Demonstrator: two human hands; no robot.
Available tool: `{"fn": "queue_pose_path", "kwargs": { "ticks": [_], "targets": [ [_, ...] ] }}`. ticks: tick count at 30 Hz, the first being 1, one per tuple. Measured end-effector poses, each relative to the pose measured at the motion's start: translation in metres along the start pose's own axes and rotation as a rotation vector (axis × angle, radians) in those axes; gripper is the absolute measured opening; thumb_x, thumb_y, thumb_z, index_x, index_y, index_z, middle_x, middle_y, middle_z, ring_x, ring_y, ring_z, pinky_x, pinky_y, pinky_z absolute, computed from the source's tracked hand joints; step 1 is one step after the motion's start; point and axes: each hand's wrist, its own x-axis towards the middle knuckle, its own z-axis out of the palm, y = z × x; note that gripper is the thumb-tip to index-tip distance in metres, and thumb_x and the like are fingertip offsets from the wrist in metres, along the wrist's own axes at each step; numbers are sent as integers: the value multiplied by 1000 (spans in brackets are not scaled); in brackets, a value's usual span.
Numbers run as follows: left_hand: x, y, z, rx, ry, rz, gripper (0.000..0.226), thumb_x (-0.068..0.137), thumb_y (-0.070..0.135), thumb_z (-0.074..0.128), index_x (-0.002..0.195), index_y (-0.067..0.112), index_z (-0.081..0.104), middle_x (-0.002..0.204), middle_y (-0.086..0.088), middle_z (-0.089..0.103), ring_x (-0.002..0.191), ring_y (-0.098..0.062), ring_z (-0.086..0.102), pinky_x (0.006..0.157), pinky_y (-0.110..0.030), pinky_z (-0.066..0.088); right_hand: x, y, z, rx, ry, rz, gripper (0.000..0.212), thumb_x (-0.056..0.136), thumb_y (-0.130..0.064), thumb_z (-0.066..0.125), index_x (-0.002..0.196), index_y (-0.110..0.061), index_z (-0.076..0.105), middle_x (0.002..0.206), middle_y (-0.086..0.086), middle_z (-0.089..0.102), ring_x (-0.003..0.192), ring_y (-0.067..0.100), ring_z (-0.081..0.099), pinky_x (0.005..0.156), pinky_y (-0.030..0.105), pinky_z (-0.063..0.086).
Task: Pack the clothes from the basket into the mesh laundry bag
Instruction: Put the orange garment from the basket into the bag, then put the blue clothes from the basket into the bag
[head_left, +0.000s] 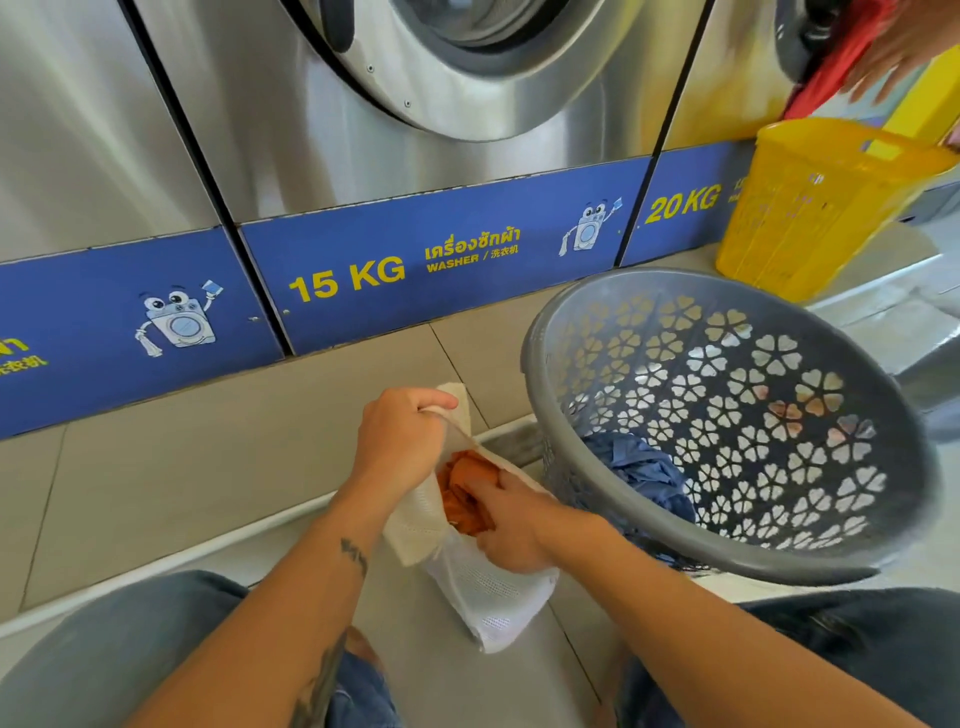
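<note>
A white mesh laundry bag (488, 592) stands on the floor between my knees, its mouth facing up. My left hand (397, 434) grips the bag's upper rim and holds it up. An orange garment (465, 493) fills the bag's mouth, and my right hand (511, 519) presses down on it, fingers curled into the cloth. To the right, a grey plastic basket (727, 540) with flower-shaped holes is tilted toward me. A blue garment (636, 473) lies in its bottom.
Steel washers with blue "15 KG" and "20 KG" panels (415, 270) run along the back. A yellow basket (810, 208) stands at the far right, where another person's hand (898, 57) holds red cloth. Tiled floor lies to the left.
</note>
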Motion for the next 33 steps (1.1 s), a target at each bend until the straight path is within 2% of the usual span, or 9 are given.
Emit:
{"fn": "queue_pose_path", "kwargs": {
  "ticks": [4,8,11,15,19,25,28,31,33],
  "targets": [
    [-3,4,3,-13,6,-33,44,76,3,47,93,30,78,124,-7,66,101,-23,58,78,-25,44,-55,-33,-54,-100,-25,-198,23,90,-21,57,111,-28,51,103,-6,55,96,20,55,78,32,46],
    [-5,5,5,4,-8,-4,44,83,4,46,94,32,77,125,-5,66,92,-14,51,66,-18,38,-91,-17,-123,96,283,-204,40,93,-19,61,129,-36,58,111,-8,69,93,6,66,79,16,51],
    [-4,5,8,7,-6,-16,44,86,4,45,97,31,77,128,-5,64,91,-15,49,58,-14,34,-77,34,-155,130,453,-49,37,93,-13,59,126,-30,61,102,-4,69,88,16,68,69,22,53],
    [2,7,17,21,17,-37,43,86,3,45,100,31,76,126,-5,64,88,-16,50,54,-14,34,-33,108,-142,-224,94,246,82,89,-35,68,156,-33,21,158,12,35,138,33,44,109,45,41],
    [18,13,31,26,56,-61,42,87,3,47,102,29,76,125,-7,64,89,-19,53,53,-15,36,19,158,-117,-500,-168,476,109,82,-49,72,156,-44,-8,167,15,1,143,42,36,110,52,41],
    [37,17,46,121,77,-6,39,93,7,44,107,28,74,124,-5,66,97,-17,56,66,-15,41,96,207,-86,-675,-302,500,119,73,-54,76,153,-48,-13,166,18,-8,139,44,40,105,51,45],
    [42,11,43,158,84,0,39,95,9,44,103,32,75,124,-2,66,106,-23,58,85,-32,51,124,238,-64,-717,-337,549,123,71,-57,76,150,-52,-18,165,18,-19,143,52,27,106,61,41],
    [42,5,38,170,62,2,36,94,12,47,100,34,75,116,3,69,97,-31,60,77,-33,50,141,268,-31,-667,-358,604,119,76,-56,73,150,-50,-21,161,17,-29,146,60,1,109,70,32],
    [43,2,38,170,22,-5,36,94,14,47,100,35,75,107,3,72,91,-38,61,68,-32,45,142,278,-14,-705,-327,595,101,87,-53,63,153,-46,-14,162,21,-20,145,59,6,107,69,35]
  ]
}}
